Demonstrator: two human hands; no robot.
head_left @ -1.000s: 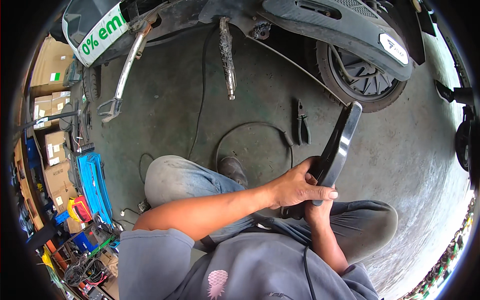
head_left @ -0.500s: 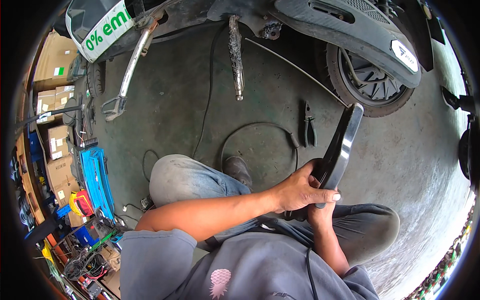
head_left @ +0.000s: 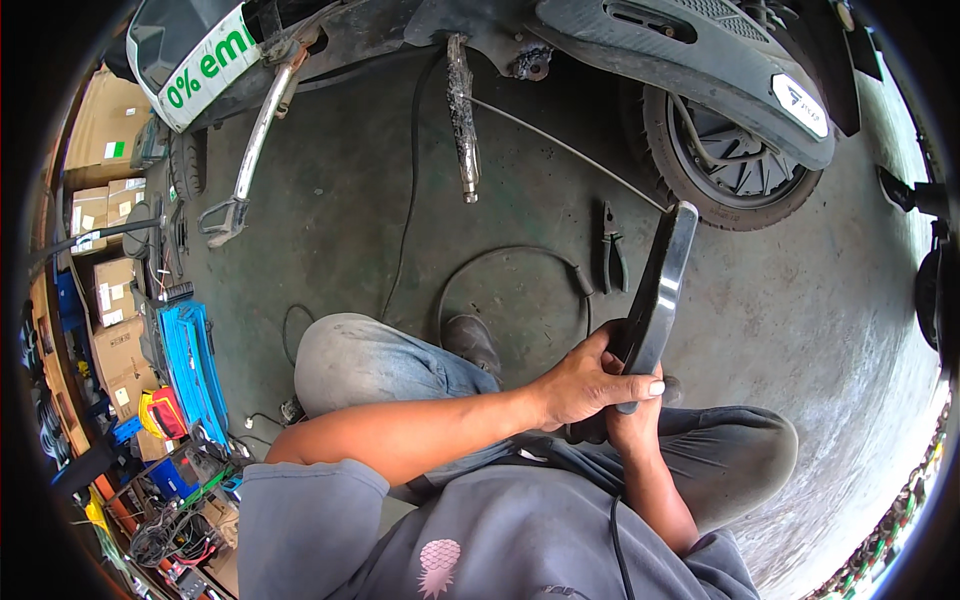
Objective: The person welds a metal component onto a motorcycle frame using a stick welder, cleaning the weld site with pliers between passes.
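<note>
My left hand (head_left: 585, 378) is closed round the lower end of a black, glossy-edged panel that looks like a hand-held welding shield (head_left: 662, 290), seen nearly edge-on. Just below it, my right hand (head_left: 636, 425) is closed, its fingers mostly hidden; what it grips cannot be made out. A thin straight rod, like a welding electrode (head_left: 570, 148), runs from behind the panel's top to a metal bar (head_left: 464, 130) with a rough, burnt-looking crust. The rod's tip meets the bar's right edge in the picture; whether it touches is unclear. The bar hangs from a two-wheeler's underside (head_left: 430, 28).
Combination pliers (head_left: 612, 250) lie on the floor beside a curved black cable (head_left: 500, 255). A side stand (head_left: 262, 135) reaches down at the left, and a wheel (head_left: 735, 165) is at the right. Cardboard boxes (head_left: 120, 360) and blue folded material (head_left: 190, 370) line the left.
The rod's tip has moved left and down the picture, from just right of the bar to its edge. Both hands and the panel have shifted slightly left; the whole view moved a little too.
</note>
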